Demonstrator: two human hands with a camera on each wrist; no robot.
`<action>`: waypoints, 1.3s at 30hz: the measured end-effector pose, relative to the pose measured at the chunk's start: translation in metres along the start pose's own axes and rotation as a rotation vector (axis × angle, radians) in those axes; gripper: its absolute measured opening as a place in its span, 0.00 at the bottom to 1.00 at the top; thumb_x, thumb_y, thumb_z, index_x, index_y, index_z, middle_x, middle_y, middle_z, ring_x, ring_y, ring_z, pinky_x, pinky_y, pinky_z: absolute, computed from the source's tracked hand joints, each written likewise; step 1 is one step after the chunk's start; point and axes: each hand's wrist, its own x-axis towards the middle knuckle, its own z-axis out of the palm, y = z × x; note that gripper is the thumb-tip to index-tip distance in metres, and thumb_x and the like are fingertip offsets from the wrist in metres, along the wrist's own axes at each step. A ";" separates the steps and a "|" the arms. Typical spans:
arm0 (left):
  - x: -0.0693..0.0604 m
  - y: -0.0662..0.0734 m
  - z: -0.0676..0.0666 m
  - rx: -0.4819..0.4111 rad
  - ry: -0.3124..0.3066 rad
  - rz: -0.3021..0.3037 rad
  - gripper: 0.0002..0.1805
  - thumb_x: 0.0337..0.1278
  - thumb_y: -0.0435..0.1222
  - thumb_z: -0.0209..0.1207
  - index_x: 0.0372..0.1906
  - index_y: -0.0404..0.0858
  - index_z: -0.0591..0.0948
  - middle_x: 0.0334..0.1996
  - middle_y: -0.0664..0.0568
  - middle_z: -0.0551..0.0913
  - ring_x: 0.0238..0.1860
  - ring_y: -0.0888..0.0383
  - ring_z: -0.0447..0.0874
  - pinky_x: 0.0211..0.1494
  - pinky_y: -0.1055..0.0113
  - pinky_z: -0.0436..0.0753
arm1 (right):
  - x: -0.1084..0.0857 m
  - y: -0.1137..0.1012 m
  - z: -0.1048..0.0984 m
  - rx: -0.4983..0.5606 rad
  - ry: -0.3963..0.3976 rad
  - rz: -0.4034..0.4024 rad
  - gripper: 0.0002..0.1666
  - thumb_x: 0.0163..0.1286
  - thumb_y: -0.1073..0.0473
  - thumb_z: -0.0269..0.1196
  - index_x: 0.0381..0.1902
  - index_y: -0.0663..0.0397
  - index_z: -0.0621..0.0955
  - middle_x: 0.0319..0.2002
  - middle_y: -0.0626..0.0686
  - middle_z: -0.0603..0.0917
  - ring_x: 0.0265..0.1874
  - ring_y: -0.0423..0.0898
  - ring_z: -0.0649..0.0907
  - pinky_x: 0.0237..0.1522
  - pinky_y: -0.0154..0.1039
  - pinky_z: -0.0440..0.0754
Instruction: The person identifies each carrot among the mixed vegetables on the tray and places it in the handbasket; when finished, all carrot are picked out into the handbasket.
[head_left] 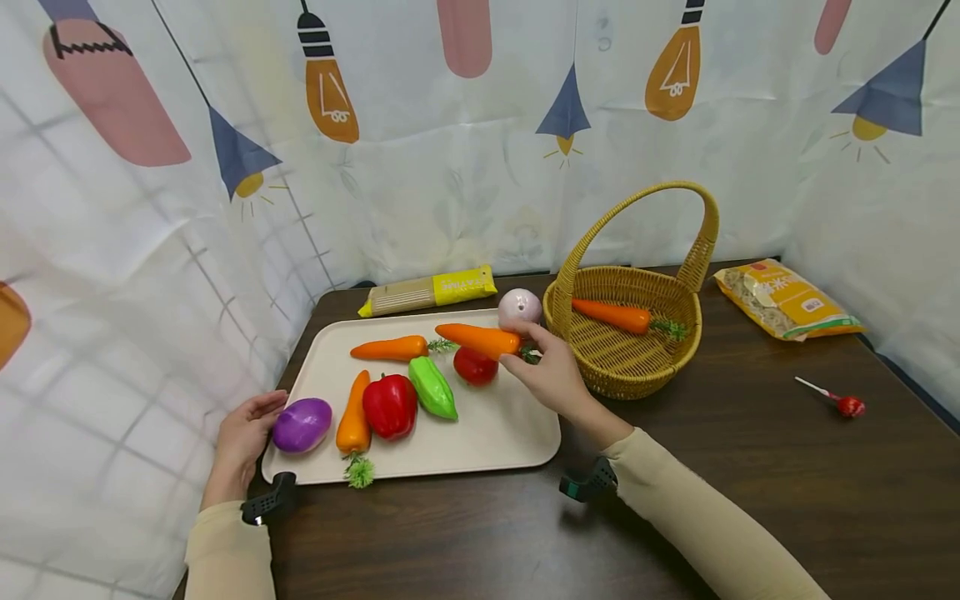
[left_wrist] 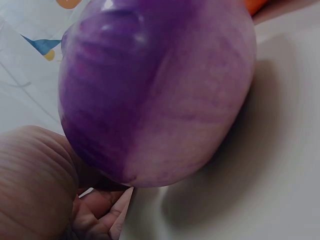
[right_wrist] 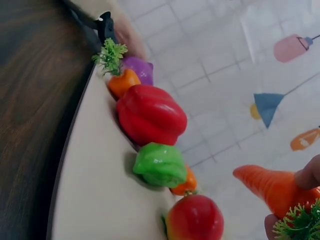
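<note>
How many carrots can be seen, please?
4: the held carrot in the right hand, the far carrot and the near carrot on the tray, and the fourth carrot inside the basket.

On the counter point(head_left: 450, 537), the tray point(head_left: 480, 442) sits left of the frame's centre, a noodle packet point(head_left: 435, 291) behind it; right of it, the basket point(head_left: 637, 383) holds one carrot point(head_left: 611, 316).

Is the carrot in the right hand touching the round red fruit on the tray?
Apart. The right wrist view shows patterned cloth in a gap between the held carrot and the round red fruit.
</note>
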 end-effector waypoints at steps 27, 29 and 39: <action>0.000 -0.002 -0.001 -0.004 0.013 0.016 0.23 0.69 0.26 0.47 0.66 0.23 0.67 0.35 0.78 0.78 0.40 0.84 0.75 0.45 0.88 0.72 | 0.003 0.006 -0.085 0.110 -0.126 0.033 0.23 0.65 0.62 0.67 0.58 0.59 0.79 0.53 0.59 0.80 0.45 0.52 0.77 0.43 0.32 0.80; 0.000 -0.002 -0.001 -0.004 0.012 0.016 0.23 0.69 0.27 0.47 0.66 0.23 0.67 0.36 0.78 0.77 0.40 0.84 0.75 0.45 0.87 0.72 | 0.003 0.006 -0.088 0.113 -0.138 0.024 0.23 0.65 0.62 0.66 0.58 0.59 0.79 0.53 0.59 0.80 0.45 0.52 0.78 0.43 0.32 0.80; 0.000 -0.003 0.001 -0.016 0.010 0.035 0.23 0.70 0.26 0.47 0.66 0.22 0.67 0.36 0.78 0.78 0.40 0.84 0.75 0.44 0.87 0.73 | 0.004 0.006 -0.111 0.089 -0.206 -0.025 0.22 0.67 0.63 0.65 0.59 0.59 0.79 0.57 0.59 0.79 0.46 0.50 0.79 0.43 0.32 0.81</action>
